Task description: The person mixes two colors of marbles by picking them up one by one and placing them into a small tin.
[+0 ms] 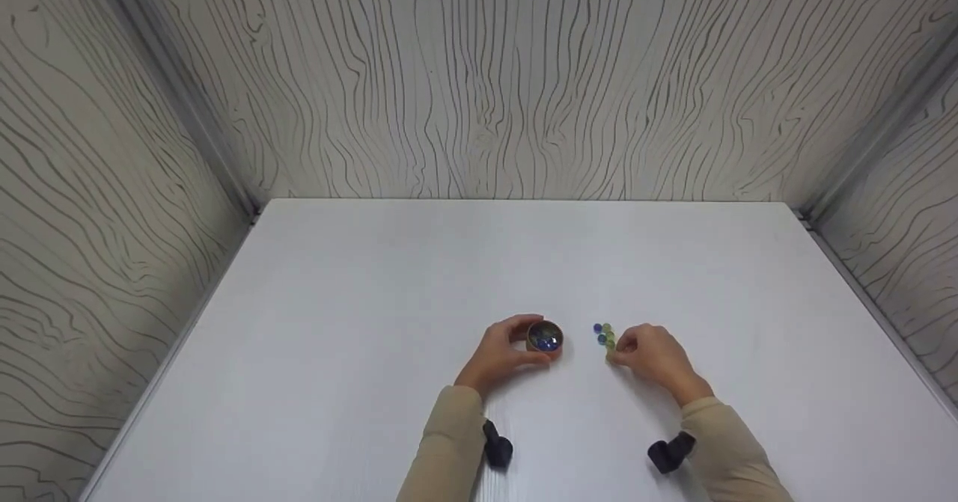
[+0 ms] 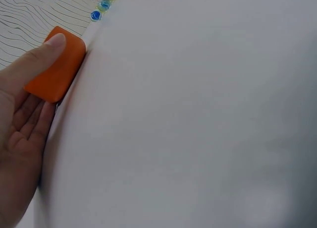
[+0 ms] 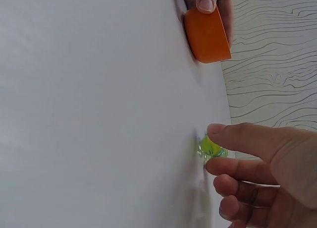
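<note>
My left hand (image 1: 500,349) grips a small orange cup (image 2: 67,64) standing on the white table, thumb on one side and fingers on the other. Blue glass marbles (image 1: 547,343) lie inside the cup, seen from above in the head view. To the right of the cup, my right hand (image 1: 658,356) pinches a yellow-green marble (image 3: 211,145) between thumb and index finger, low over the table. The other fingers of that hand are loosely curled. Beside its fingertips lies a small cluster of blue and yellow-green marbles (image 1: 602,339), partly hidden in the right wrist view.
The white table (image 1: 374,277) reaches back to a wall (image 1: 479,83) with a wood-grain pattern. Similar panels stand at the left and right. A black wrist camera (image 1: 498,451) is on the left forearm and another black camera (image 1: 668,453) on the right.
</note>
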A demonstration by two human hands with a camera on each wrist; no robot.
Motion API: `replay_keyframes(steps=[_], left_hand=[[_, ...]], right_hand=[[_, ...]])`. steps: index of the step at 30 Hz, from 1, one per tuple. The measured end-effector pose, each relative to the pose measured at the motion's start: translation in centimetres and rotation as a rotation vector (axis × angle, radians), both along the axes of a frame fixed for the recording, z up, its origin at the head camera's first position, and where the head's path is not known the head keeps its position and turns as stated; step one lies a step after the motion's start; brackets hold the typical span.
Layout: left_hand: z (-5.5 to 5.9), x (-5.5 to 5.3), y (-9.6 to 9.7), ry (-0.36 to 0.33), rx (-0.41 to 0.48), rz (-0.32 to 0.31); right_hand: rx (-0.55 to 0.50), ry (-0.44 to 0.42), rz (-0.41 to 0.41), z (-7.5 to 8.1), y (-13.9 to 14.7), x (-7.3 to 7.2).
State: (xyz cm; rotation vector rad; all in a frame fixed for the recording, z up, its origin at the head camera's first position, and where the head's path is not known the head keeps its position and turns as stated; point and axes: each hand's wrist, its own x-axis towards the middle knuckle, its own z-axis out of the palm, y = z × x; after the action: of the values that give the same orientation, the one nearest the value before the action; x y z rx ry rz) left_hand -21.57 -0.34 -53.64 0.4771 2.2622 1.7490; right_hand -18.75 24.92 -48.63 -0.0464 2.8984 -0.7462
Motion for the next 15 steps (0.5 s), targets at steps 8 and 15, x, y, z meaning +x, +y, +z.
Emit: replay_keyframes(steps=[8, 15], left_hand=[[0.20, 0.01, 0.01, 0.030, -0.007, -0.011], [0.06, -0.01, -0.06, 0.045, -0.004, -0.014]], right_hand=[[0.000, 0.015, -0.003, 0.09, -0.10, 0.08], [-0.005, 0.003, -0.010, 0.04, -0.15, 0.11]])
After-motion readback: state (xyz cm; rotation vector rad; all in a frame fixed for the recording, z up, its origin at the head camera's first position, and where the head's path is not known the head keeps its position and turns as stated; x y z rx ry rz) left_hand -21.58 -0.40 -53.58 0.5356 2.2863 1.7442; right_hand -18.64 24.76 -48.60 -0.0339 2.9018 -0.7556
